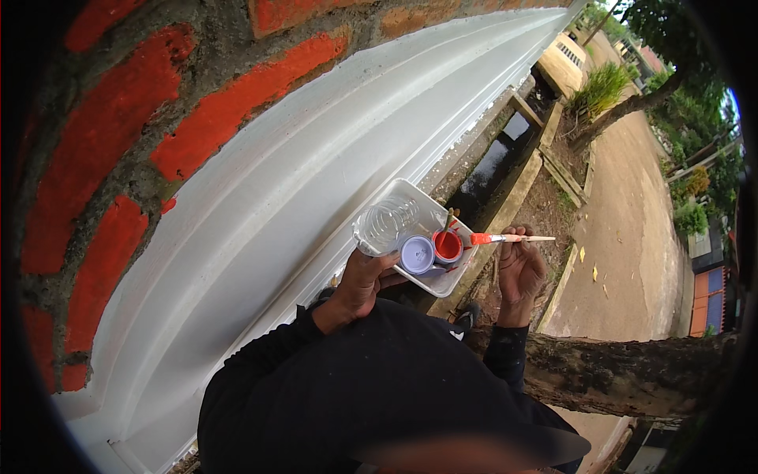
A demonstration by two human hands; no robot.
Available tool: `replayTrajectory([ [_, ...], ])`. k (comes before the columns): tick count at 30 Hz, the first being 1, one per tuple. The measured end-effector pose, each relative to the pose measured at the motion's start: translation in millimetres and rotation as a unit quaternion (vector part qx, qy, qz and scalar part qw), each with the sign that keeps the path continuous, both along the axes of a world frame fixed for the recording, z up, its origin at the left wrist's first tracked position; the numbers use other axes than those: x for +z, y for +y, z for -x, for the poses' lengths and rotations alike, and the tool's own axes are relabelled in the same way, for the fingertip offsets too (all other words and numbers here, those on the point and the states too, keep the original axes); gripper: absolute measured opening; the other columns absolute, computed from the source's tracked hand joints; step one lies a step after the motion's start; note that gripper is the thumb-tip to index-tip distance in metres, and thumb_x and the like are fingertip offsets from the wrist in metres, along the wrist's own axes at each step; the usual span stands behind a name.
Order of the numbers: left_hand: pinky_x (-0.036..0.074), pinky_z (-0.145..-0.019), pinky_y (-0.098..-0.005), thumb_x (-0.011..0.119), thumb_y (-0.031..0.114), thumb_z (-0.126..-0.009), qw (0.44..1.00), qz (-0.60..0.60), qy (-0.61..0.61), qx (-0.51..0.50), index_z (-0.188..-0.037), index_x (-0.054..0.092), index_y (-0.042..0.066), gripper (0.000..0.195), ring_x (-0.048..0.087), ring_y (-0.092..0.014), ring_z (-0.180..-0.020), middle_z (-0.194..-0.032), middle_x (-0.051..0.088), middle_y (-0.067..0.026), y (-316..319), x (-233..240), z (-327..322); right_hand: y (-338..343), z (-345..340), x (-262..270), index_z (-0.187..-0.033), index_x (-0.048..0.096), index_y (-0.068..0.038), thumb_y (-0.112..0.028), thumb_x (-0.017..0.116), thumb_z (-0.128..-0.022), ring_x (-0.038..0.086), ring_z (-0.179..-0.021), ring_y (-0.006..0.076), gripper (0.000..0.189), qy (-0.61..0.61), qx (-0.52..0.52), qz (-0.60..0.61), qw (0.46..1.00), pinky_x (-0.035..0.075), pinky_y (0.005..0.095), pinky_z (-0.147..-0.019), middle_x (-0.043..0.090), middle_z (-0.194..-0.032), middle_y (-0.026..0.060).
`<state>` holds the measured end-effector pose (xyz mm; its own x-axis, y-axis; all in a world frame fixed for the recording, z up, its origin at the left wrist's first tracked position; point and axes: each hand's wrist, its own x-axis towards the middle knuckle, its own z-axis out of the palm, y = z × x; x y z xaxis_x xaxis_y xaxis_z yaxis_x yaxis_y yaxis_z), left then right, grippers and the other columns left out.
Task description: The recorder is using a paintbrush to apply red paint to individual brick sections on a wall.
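My left hand grips the near left side of a white plastic tray, held out in front of my body. Inside it stand an open can of red paint with a stick in it, a can with a pale lilac top, and a clear ribbed plastic bottle lying tilted over the left rim. Right of the tray, my right hand pinches a paintbrush by its wooden handle. Red paint coats the bristles, which point left toward the tray.
A brick wall with red-painted faces and grey mortar rises at the left above a white moulded ledge. Below runs a water-filled drain with concrete edges. A tree trunk lies close at my right, beside a dirt road.
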<state>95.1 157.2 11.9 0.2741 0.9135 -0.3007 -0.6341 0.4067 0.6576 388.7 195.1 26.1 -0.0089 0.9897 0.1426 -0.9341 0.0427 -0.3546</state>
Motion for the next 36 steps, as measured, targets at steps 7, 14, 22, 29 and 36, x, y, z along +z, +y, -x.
replayTrajectory([
  [7,0.055,-0.094,-0.0434,0.071,0.029,-0.084,1.000,-0.010,0.001,-0.017,-0.138,0.043,0.009,0.064,0.064,-0.021,-0.110,-0.125,0.060,-0.0084,-0.8,0.2,4.7,12.6,18.9,38.4,-0.115,0.046,0.007,0.007,0.050,-0.091,0.054,-0.119,0.0354,0.024,0.032,-0.026,-0.070,0.997,0.051,0.0430,-0.106,0.053,-0.117,0.0214],
  [14,0.053,-0.096,-0.0451,0.074,0.025,-0.084,0.999,-0.012,-0.034,-0.040,-0.138,0.041,0.008,0.066,0.059,-0.024,-0.116,-0.128,0.056,-0.0106,1.2,-12.1,4.9,33.7,99.4,131.8,-0.118,0.047,0.000,-0.002,0.052,-0.098,0.062,-0.110,0.0294,0.020,-0.090,-0.169,-0.184,0.964,0.057,0.0359,-0.098,0.057,-0.113,0.0194],
  [22,0.044,-0.106,-0.0402,0.077,0.022,-0.082,0.996,-0.044,-0.066,-0.046,-0.140,0.038,0.003,0.073,0.055,-0.023,-0.122,-0.130,0.055,-0.0118,7.2,-18.5,4.8,37.8,178.4,179.8,-0.103,0.045,-0.007,-0.003,0.058,-0.096,0.064,-0.097,0.0262,0.016,-0.322,-0.298,-0.419,0.795,0.059,0.0374,-0.088,0.059,-0.100,0.0176],
  [29,0.043,-0.107,-0.0408,0.077,0.025,-0.081,0.996,-0.051,-0.061,-0.050,-0.141,0.038,0.002,0.075,0.053,-0.024,-0.124,-0.130,0.055,-0.0128,7.3,-23.7,6.7,39.8,208.4,184.9,-0.099,0.043,-0.007,-0.002,0.063,-0.092,0.066,-0.095,0.0275,0.022,-0.398,-0.353,-0.451,0.717,0.059,0.0399,-0.088,0.061,-0.101,0.0211],
  [36,0.040,-0.108,-0.0373,0.071,0.019,-0.084,0.997,-0.050,-0.040,-0.037,-0.136,0.047,0.003,0.060,0.057,-0.021,-0.120,-0.129,0.060,-0.0091,7.1,-27.2,2.5,31.7,211.8,184.7,-0.101,0.043,-0.008,-0.003,0.064,-0.091,0.067,-0.093,0.0292,0.024,-0.392,-0.328,-0.491,0.706,0.060,0.0385,-0.085,0.061,-0.098,0.0201],
])
